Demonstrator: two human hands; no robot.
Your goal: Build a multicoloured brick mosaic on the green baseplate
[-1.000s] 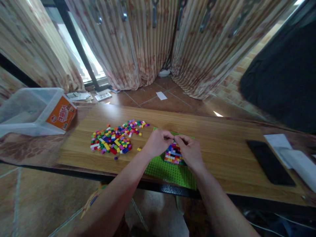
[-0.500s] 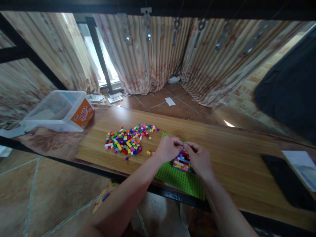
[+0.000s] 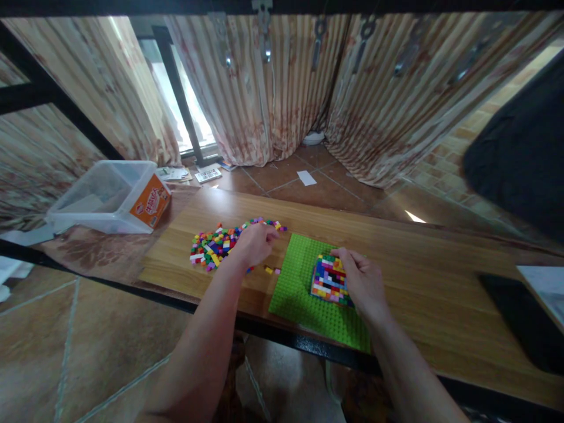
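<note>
My left hand (image 3: 257,245) hovers at the right side of a pile of loose building bricks (image 3: 217,245), covering part of it. Its fingers are bent and a little apart, and nothing shows in them. On a green studded baseplate (image 3: 293,282) sits a low block-shaped build of multicoloured bricks (image 3: 328,281), with a dark gap in its top. My right hand (image 3: 365,285) is closed at the build's far right corner, thumb and forefinger against it. That hand hides the build's right side.
A wooden board (image 3: 418,282) lies under everything. A clear plastic bin (image 3: 106,200) with an orange label stands at the left. Two or three stray bricks (image 3: 271,270) lie beside the baseplate. A flat black object (image 3: 520,323) and white paper (image 3: 544,294) are at the right.
My left hand has left the build and moved left to the brick pile. My right hand has stayed at the build. More of the build and baseplate shows.
</note>
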